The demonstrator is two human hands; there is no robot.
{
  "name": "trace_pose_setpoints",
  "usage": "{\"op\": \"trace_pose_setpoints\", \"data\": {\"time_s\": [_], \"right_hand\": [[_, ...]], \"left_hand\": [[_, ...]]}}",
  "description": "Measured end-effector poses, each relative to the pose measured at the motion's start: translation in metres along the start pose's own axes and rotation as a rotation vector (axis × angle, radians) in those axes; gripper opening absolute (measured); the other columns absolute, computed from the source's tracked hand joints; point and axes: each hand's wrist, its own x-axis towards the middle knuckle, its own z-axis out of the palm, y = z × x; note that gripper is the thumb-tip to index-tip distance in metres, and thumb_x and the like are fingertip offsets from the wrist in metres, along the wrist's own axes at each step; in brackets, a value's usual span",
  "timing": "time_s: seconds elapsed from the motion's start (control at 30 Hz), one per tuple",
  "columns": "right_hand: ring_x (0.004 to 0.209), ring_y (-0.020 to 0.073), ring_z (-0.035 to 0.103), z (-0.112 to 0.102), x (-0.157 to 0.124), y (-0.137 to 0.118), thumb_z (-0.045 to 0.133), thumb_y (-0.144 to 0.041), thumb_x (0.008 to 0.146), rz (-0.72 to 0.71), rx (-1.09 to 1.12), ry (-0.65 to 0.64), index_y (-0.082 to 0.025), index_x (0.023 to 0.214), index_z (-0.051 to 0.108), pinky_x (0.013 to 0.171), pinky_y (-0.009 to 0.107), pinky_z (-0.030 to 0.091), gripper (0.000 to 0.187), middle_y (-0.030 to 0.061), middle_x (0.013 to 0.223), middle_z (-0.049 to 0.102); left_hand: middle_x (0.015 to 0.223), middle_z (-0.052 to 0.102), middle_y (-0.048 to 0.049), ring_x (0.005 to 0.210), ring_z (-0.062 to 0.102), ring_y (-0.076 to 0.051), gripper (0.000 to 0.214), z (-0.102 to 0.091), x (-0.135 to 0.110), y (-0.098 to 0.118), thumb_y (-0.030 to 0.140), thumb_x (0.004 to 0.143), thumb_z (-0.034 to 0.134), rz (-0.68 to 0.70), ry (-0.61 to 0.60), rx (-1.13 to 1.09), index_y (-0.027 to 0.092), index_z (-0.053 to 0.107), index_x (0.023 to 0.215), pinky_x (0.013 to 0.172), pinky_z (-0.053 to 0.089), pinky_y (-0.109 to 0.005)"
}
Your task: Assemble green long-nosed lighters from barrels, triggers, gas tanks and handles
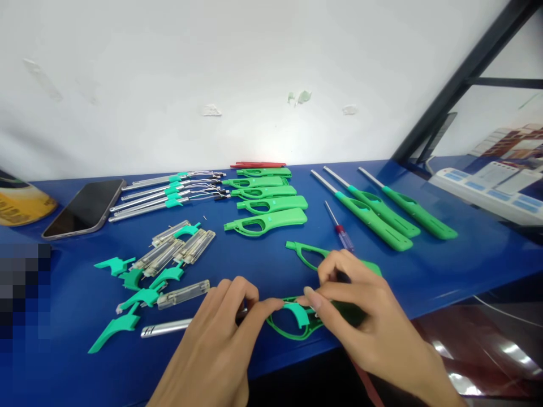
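A green stick lighter shell (292, 337) lies open near the table's front edge. It has a teal trigger (298, 314) set in its loop and a silver metal tube (166, 328) running out to the left. My left hand (229, 333) is closed round the neck of this lighter, its thumb tip by the trigger. From the right, my right hand (360, 311) pinches at the inside of the same shell, just right of the trigger. Whatever small part is between its fingertips is hidden. Just behind my right hand lies another green shell half (303, 252), partly covered by the fingers.
Loose teal triggers (121, 326) and clear fuel tanks (184, 294) lie at left. Behind are wired metal tubes (148, 206), a phone (85, 208), several green shell halves (275, 221) and red pieces (258, 165). A screwdriver (344, 237) and assembled lighters (373, 223) lie at right.
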Motion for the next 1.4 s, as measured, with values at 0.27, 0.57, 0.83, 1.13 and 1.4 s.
{"op": "trace_pose_setpoints", "data": {"time_s": [0.27,0.57,0.83,1.13,1.4], "right_hand": [[0.074,0.0131,0.055,0.0,0.001,0.0,0.059,-0.021,0.104,0.013,0.027,0.001,-0.02,0.066,0.061,0.069,0.033,0.041,0.038,-0.0008,0.08,0.054],[0.076,0.0138,0.061,-0.001,-0.001,0.001,0.061,-0.02,0.104,-0.067,0.022,0.064,-0.021,0.078,0.071,0.068,0.029,0.048,0.028,0.0011,0.084,0.06],[0.092,0.0206,0.073,-0.034,-0.012,0.029,0.064,-0.025,0.104,-0.041,-0.262,0.291,-0.029,0.108,0.08,0.082,0.035,0.056,0.017,0.0023,0.1,0.076],[0.099,0.025,0.075,-0.058,-0.029,0.051,0.067,-0.034,0.102,-0.085,-0.407,0.232,-0.03,0.113,0.079,0.088,0.041,0.061,0.017,0.0041,0.112,0.078],[0.11,0.026,0.069,-0.035,-0.024,0.025,0.071,-0.013,0.097,-0.376,-0.207,-0.007,-0.024,0.124,0.076,0.094,0.044,0.061,0.03,0.0075,0.117,0.077]], "left_hand": [[0.11,0.053,-0.0069,0.088,0.05,-0.02,0.063,0.0,0.0,0.0,-0.011,0.086,0.038,-0.001,0.008,-0.002,0.024,0.06,0.134,0.082,0.052,-0.038],[0.112,0.055,-0.007,0.089,0.055,-0.018,0.06,-0.004,-0.005,0.001,-0.008,0.093,0.038,0.013,0.031,-0.038,0.025,0.059,0.137,0.082,0.055,-0.035],[0.119,0.057,-0.0088,0.097,0.059,-0.018,0.061,0.0,-0.005,-0.003,-0.004,0.095,0.04,0.034,0.031,-0.029,0.026,0.056,0.145,0.086,0.057,-0.033],[0.123,0.06,-0.0098,0.097,0.062,-0.019,0.062,-0.005,-0.003,-0.002,-0.003,0.093,0.039,0.054,0.051,-0.015,0.028,0.057,0.144,0.083,0.059,-0.033],[0.122,0.06,-0.0085,0.097,0.061,-0.019,0.064,-0.002,-0.004,-0.005,-0.006,0.093,0.04,0.073,0.046,0.007,0.029,0.057,0.144,0.09,0.058,-0.039]]}}
